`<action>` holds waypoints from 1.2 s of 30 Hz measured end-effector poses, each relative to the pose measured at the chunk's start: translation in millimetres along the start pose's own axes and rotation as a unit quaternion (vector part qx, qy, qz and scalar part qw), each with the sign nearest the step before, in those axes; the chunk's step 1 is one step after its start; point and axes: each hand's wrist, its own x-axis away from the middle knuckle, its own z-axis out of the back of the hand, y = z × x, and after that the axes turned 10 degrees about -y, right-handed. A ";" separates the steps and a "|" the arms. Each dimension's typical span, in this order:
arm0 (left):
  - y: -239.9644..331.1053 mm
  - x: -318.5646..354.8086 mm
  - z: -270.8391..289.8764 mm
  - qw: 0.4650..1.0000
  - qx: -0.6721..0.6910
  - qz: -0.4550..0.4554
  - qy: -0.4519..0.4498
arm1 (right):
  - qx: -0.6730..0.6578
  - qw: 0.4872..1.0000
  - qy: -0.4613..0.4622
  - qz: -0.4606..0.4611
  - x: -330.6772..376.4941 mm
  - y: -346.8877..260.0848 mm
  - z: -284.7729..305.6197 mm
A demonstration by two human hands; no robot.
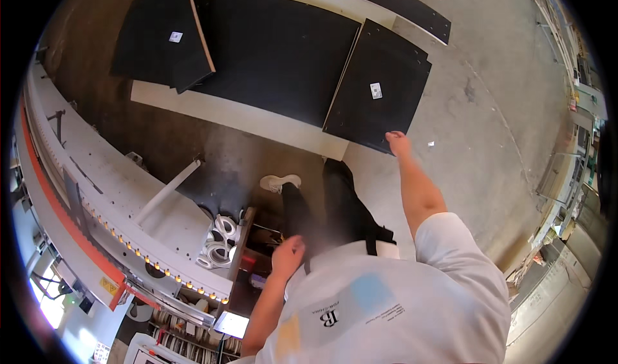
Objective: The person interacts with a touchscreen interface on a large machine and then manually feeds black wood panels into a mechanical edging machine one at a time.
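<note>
At the near corner of the right-hand black panel stack (385,68), the right hand (399,145) is placed; its fingers are laid against the edge, but whether the grip is closed on it cannot be told. At least two boards are shown there by the stepped corners. The left hand (288,257) is held beside the body with fingers curled; whether its grip is closed cannot be told.

Two white labels are counted: one (376,91) on that stack, one (176,37) on the left-hand black boards (148,32). Between these, one large black panel (277,48) is overlapped at both ends, with a pale board (238,117) beneath. One long black strip (386,3) is seen beyond.

The left side is taken up by a long machine (109,158), from which one pale arm (168,192) is extended. At least two white rolls (225,226) are kept on it.
</note>
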 end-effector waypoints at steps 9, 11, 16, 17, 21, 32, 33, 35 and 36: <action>35.4 -18.4 -58.1 0.994 0.015 0.095 -0.044 | -0.087 0.985 0.013 -0.146 -93.4 2.8 5.7; 34.9 -22.4 -55.8 0.995 0.008 0.094 -0.044 | -0.077 0.987 0.067 -0.125 -101.3 28.2 10.0; 36.1 -30.8 -63.2 0.997 0.010 0.080 -0.012 | -0.147 0.985 -0.040 -0.083 -74.5 24.1 50.9; 39.4 -29.3 -61.0 0.997 0.004 0.075 -0.010 | -0.149 0.984 -0.055 -0.084 -61.9 28.6 54.6; 38.9 -20.9 -66.9 0.998 0.024 0.056 0.015 | -0.105 0.981 -0.003 -0.163 2.9 -11.2 67.4; 52.6 3.8 -33.0 0.955 -0.193 -0.169 0.146 | -0.330 0.939 -0.099 -0.002 140.2 -125.3 66.9; 50.5 5.9 -30.5 0.954 -0.179 -0.163 0.177 | -0.322 0.939 -0.118 -0.002 147.5 -133.0 65.9; 49.0 11.1 -22.2 0.980 0.139 -0.070 0.125 | -0.263 0.951 -0.164 0.024 167.9 -157.5 49.0; 49.5 21.9 -25.4 0.973 0.161 -0.077 0.143 | -0.220 0.959 -0.179 0.026 184.7 -165.4 46.8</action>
